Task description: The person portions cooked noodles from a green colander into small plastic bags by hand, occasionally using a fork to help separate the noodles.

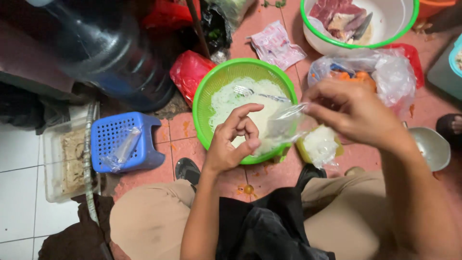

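Knees and dark apron nearest. Left hand (234, 139) and right hand (349, 113) each pinch an edge of a small clear plastic bag (283, 126) over the green colander (204, 103) of white noodles (228, 98). One filled bag (320, 144) sits beside it; most noodles unbagged, fork (260, 93) on top.

The floor (269, 19) is reddish-pink tile, stained and spattered (orange drips near the middle), giving way to white tile (19, 183) at the left. A blue perforated plastic stool (126, 142) sits low on it, beside a big dark-blue water jug (110, 48). Lighting is dim and even.
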